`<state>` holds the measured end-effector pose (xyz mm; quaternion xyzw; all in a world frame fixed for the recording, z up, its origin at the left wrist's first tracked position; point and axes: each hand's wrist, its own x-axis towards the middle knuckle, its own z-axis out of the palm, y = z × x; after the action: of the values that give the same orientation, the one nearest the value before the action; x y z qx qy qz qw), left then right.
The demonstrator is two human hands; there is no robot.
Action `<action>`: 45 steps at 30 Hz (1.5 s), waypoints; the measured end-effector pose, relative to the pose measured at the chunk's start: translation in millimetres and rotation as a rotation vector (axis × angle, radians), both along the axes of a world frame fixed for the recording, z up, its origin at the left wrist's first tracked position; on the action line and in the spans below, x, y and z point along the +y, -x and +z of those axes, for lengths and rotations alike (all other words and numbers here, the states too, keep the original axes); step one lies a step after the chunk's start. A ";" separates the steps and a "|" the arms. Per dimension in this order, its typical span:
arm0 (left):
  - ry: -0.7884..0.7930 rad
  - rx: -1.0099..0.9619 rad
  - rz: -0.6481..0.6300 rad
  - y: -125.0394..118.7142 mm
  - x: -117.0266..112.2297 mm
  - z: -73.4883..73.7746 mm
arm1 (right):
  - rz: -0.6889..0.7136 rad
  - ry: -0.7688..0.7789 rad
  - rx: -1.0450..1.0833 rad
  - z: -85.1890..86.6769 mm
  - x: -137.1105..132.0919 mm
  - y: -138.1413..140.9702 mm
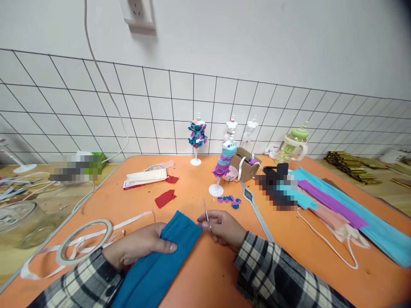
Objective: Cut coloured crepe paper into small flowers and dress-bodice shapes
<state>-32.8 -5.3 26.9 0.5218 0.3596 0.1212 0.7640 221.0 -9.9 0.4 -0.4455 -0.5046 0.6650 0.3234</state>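
A folded strip of teal crepe paper (160, 261) lies on the orange table (208, 273) in front of me. My left hand (138, 246) presses on its left edge, thumb on top of the paper. My right hand (223, 228) sits at the strip's far right corner, fingers closed on a thin metal tool (205, 211) that points up and away; I cannot tell if it is small scissors or tweezers. A small dress-form mannequin (223, 164) wrapped in teal and purple paper stands just beyond, with several small paper petals (229, 199) at its base.
A roll of double-sided tape (85, 239) with loose liner lies at the left. Red paper scraps (165, 198), a white packet (146, 177), more mannequins (197, 137), a small cardboard box (245, 167), a bottle (292, 147) and folded crepe sheets (346, 214) fill the back and right.
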 end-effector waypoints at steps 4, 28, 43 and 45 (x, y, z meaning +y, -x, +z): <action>-0.226 0.122 -0.141 -5.6 -1.9 1.6 | 0.045 -0.083 -0.032 -6.1 0.4 6.4; 0.057 0.053 0.072 -4.1 -7.7 2.6 | -0.141 -0.171 -0.019 2.7 -1.5 8.0; 0.067 0.130 0.288 34.0 4.9 22.7 | 0.257 -0.072 -0.090 8.4 -15.7 0.2; 0.055 0.115 0.268 33.1 3.1 23.7 | 0.347 -0.070 -0.092 9.3 -21.7 2.0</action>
<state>-66.0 -2.2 50.6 0.4540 0.4722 0.1820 0.7333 218.9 -31.6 9.6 -0.3701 -0.6112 0.6717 0.1958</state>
